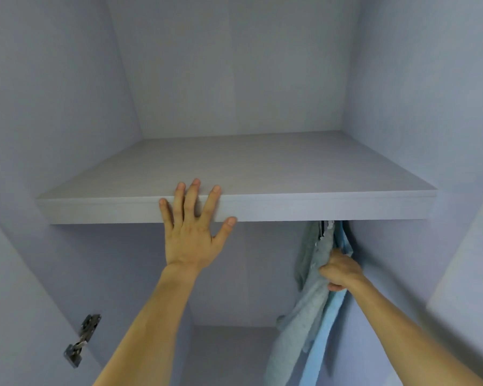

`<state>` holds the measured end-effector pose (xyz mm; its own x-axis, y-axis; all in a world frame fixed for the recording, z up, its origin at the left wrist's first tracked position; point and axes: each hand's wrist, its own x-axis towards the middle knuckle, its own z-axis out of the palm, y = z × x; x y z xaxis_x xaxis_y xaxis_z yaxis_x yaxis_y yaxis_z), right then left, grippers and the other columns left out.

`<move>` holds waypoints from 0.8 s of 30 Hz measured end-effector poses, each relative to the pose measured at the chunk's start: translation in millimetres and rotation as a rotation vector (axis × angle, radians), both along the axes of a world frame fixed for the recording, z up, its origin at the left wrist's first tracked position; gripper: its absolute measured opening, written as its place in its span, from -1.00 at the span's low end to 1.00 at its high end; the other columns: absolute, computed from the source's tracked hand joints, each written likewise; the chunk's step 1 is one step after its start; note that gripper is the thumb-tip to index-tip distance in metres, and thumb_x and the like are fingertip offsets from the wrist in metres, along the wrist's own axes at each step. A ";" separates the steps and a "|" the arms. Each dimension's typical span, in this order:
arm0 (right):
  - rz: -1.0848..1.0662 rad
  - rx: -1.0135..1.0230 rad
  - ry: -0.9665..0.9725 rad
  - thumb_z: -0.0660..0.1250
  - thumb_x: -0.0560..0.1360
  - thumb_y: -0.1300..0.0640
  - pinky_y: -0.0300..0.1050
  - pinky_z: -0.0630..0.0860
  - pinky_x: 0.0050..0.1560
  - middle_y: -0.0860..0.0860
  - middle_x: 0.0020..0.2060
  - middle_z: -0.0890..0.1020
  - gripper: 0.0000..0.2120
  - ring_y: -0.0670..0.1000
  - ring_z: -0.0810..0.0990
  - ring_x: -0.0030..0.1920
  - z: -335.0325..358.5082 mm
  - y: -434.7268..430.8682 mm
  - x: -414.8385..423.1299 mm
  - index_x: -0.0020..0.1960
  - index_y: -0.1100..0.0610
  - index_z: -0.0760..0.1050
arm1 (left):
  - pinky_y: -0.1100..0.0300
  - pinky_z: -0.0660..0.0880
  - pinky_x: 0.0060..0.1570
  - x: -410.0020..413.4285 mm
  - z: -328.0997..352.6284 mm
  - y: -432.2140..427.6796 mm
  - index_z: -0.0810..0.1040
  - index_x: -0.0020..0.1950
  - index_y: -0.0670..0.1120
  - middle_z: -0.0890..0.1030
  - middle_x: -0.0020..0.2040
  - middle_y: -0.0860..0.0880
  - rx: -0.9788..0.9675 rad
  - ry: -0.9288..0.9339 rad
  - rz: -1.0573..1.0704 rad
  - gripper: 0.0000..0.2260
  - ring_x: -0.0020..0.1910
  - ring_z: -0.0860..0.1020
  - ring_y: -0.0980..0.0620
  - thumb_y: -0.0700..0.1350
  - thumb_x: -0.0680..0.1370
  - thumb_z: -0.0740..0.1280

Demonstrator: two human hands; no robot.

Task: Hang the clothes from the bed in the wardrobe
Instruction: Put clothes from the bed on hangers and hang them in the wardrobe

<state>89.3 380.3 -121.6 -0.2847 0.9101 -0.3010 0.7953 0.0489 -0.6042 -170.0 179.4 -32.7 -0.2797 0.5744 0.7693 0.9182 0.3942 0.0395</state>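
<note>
Gripping two hung garments (313, 302), the right hand (339, 270); left hand (188, 235) spread on one shelf (318, 210).

Centre frame, the left hand (188, 232) rests on the shelf (262, 210) edge; clothes (313, 296) hang below right, a hinge (83, 339) lower left.

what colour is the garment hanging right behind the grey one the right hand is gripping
Light blue, hanging beside the grey garment in the head view.
</note>
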 end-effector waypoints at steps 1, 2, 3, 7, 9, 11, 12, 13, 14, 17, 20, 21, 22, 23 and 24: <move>-0.010 -0.060 0.036 0.28 0.52 0.17 -0.16 0.58 -0.43 0.09 -0.03 0.60 -0.63 0.04 0.70 -0.33 1.4 1.6 2.3 0.29 0.16 0.32 | -0.21 -0.28 0.50 0.1 0.5 -0.1 0.08 0.59 0.16 0.07 0.59 -0.07 -0.005 0.004 0.005 -0.36 0.60 -0.05 -0.18 0.36 0.56 0.06; -0.016 -0.134 0.093 0.27 0.51 0.22 -0.19 0.51 -0.48 0.09 -0.07 0.60 -0.67 0.02 0.69 -0.35 3.9 1.5 5.0 0.25 0.15 0.34 | -0.21 -0.28 0.50 0.1 0.8 -0.2 0.07 0.60 0.16 0.07 0.59 -0.07 -0.010 0.005 0.008 -0.36 0.60 -0.05 -0.18 0.37 0.56 0.05; -0.019 -0.211 0.171 0.26 0.48 0.28 -0.22 0.44 -0.50 0.09 -0.15 0.59 -0.69 0.01 0.66 -0.39 6.0 1.0 7.9 0.20 0.14 0.36 | -0.20 -0.29 0.50 -0.1 0.8 -0.4 0.06 0.60 0.16 0.07 0.59 -0.07 -0.015 0.005 0.010 -0.36 0.60 -0.05 -0.17 0.37 0.56 0.05; -0.115 -0.364 0.510 0.31 0.32 0.34 -0.23 0.31 -0.47 0.05 -0.39 0.42 -0.79 -0.03 0.44 -0.46 8.8 -3.2 18.8 -0.16 0.09 0.38 | -0.17 -0.33 0.50 0.7 1.0 -1.8 0.05 0.60 0.16 0.07 0.59 -0.09 -0.028 0.010 0.009 -0.35 0.60 -0.07 -0.17 0.36 0.56 0.06; -0.131 -0.405 0.669 0.35 0.26 0.37 -0.24 0.27 -0.46 0.02 -0.40 0.39 -0.74 -0.07 0.34 -0.43 6.8 -6.8 20.0 -0.17 0.09 0.39 | -0.16 -0.34 0.50 1.0 1.4 -1.9 0.05 0.60 0.15 0.08 0.59 -0.09 -0.034 0.008 0.008 -0.35 0.59 -0.06 -0.17 0.36 0.56 0.06; -0.102 -0.474 0.814 0.39 0.35 0.40 -0.26 0.27 -0.48 0.00 -0.38 0.41 -0.74 -0.10 0.34 -0.41 6.1 -11.8 18.7 -0.08 0.12 0.45 | -0.17 -0.34 0.50 1.3 1.8 -1.8 0.04 0.60 0.15 0.08 0.59 -0.10 -0.045 0.010 0.013 -0.34 0.59 -0.06 -0.18 0.36 0.56 0.05; -0.082 -0.498 0.867 0.42 0.39 0.40 -0.28 0.28 -0.48 -0.01 -0.36 0.42 -0.74 -0.12 0.34 -0.41 7.2 -14.4 17.4 -0.05 0.12 0.47 | -0.17 -0.34 0.50 1.4 1.6 -1.8 0.03 0.60 0.15 0.08 0.59 -0.10 -0.048 0.012 0.016 -0.34 0.59 -0.06 -0.18 0.36 0.56 0.05; -0.062 -0.513 0.911 0.45 0.41 0.37 -0.29 0.30 -0.49 -0.01 -0.35 0.42 -0.75 -0.13 0.35 -0.42 9.1 -17.1 15.8 -0.05 0.12 0.48 | -0.17 -0.33 0.50 1.5 1.6 -1.8 0.01 0.60 0.15 0.08 0.59 -0.10 -0.049 0.014 0.017 -0.34 0.59 -0.06 -0.18 0.36 0.56 0.05; -0.037 -0.530 0.950 0.48 0.42 0.34 -0.30 0.32 -0.49 -0.01 -0.35 0.43 -0.76 -0.13 0.36 -0.42 12.0 -19.6 14.1 -0.07 0.11 0.47 | -0.18 -0.33 0.50 1.3 1.6 -1.9 -0.02 0.61 0.16 0.07 0.59 -0.10 -0.048 0.016 0.019 -0.33 0.60 -0.06 -0.18 0.37 0.56 0.04; 0.043 -0.565 1.035 0.51 0.43 0.29 -0.30 0.41 -0.45 0.00 -0.37 0.46 -0.76 -0.10 0.41 -0.41 24.3 -27.2 9.3 -0.18 0.10 0.46 | -0.19 -0.31 0.51 0.8 0.8 -2.5 -0.12 0.61 0.19 0.06 0.59 -0.10 -0.052 0.020 0.029 -0.32 0.60 -0.08 -0.17 0.37 0.57 0.02; 0.083 -0.527 1.096 0.49 0.43 0.34 -0.29 0.45 -0.44 0.01 -0.38 0.49 -0.79 -0.09 0.45 -0.41 40.9 -32.1 6.7 -0.20 0.11 0.50 | -0.20 -0.30 0.51 0.6 1.0 -2.7 -0.12 0.62 0.17 0.04 0.59 -0.11 -0.059 0.029 0.046 -0.32 0.60 -0.07 -0.18 0.37 0.57 0.01; 0.095 -0.510 1.103 0.48 0.43 0.36 -0.28 0.46 -0.44 0.01 -0.37 0.50 -0.80 -0.09 0.45 -0.41 45.2 -33.7 5.9 -0.18 0.12 0.52 | -0.20 -0.30 0.51 0.9 1.1 -2.9 -0.09 0.62 0.16 0.04 0.59 -0.11 -0.064 0.029 0.052 -0.32 0.60 -0.07 -0.18 0.37 0.57 0.01; 0.112 -0.496 1.096 0.47 0.43 0.37 -0.28 0.46 -0.44 0.01 -0.37 0.51 -0.81 -0.09 0.46 -0.41 49.3 -36.2 5.1 -0.15 0.14 0.53 | -0.20 -0.29 0.51 1.2 1.0 -3.2 -0.07 0.62 0.15 0.04 0.59 -0.11 -0.070 0.028 0.060 -0.32 0.60 -0.07 -0.18 0.37 0.57 0.00; 0.126 -0.479 1.082 0.47 0.43 0.39 -0.27 0.46 -0.43 0.00 -0.37 0.51 -0.81 -0.09 0.46 -0.41 51.5 -38.4 3.8 -0.13 0.16 0.53 | -0.20 -0.29 0.51 1.3 1.4 -3.3 -0.05 0.62 0.14 0.03 0.59 -0.11 -0.078 0.027 0.069 -0.33 0.60 -0.07 -0.19 0.38 0.57 -0.01; 0.141 -0.458 1.064 0.46 0.44 0.40 -0.26 0.46 -0.43 0.00 -0.37 0.51 -0.81 -0.09 0.45 -0.41 52.8 -40.8 2.5 -0.11 0.17 0.53 | -0.21 -0.28 0.51 1.3 1.7 -3.5 -0.05 0.62 0.13 0.03 0.59 -0.11 -0.086 0.025 0.076 -0.33 0.60 -0.07 -0.19 0.38 0.58 -0.02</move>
